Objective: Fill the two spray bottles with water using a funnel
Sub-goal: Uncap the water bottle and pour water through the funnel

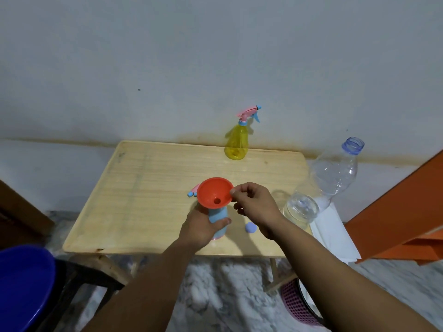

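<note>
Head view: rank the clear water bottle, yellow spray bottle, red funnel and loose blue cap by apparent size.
1. clear water bottle
2. yellow spray bottle, farther away, so possibly understated
3. red funnel
4. blue cap

On the pale wooden table (148,188) a yellow spray bottle (236,142) stands at the far edge; nearer, the light-blue spray bottle (218,220) carries an orange plastic funnel (215,193) in its neck; a small blue cap (251,228) lies just right of it; a clear plastic water bottle (328,180) stands at the table's right edge, the left hand (201,228) around the blue bottle, the right hand (255,204) at the funnel's rim.
</note>
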